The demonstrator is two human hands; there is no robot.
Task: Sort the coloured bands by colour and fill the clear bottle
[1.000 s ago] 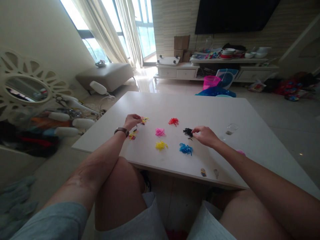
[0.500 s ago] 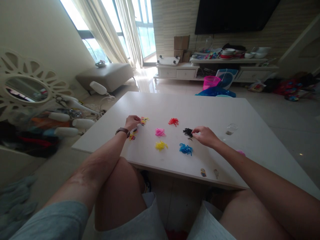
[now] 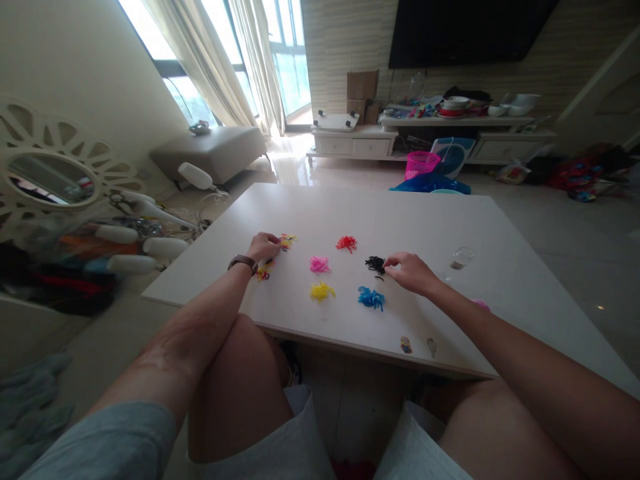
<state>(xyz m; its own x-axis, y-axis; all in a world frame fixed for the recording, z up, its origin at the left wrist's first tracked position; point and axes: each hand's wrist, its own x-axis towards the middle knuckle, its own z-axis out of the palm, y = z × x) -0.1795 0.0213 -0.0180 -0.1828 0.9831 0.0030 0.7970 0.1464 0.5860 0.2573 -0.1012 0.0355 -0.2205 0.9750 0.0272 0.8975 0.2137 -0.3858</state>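
My left hand (image 3: 263,247) reaches to a mixed-colour pile of small rubber bands (image 3: 289,241), its fingertips closed together at the pile's left edge. More mixed bands (image 3: 265,272) lie just below that hand. My right hand (image 3: 406,271) is closed in a pinch at the right edge of the black rubber bands (image 3: 375,264). What either hand's fingertips hold is too small to make out. Between the hands are separate piles of pink bands (image 3: 320,265), red bands (image 3: 347,243), yellow bands (image 3: 321,291) and blue bands (image 3: 371,299).
The piles lie on a white table (image 3: 400,213). A clear container (image 3: 463,257) lies at the right, with a pink thing (image 3: 481,305) partly behind my right forearm. A cartoon sticker (image 3: 405,345) and another small flat piece (image 3: 431,347) are near the front edge.
My left hand has shifted very slightly left and down beside the mixed pile. My right hand stays at the black bands, and the piles look the same.
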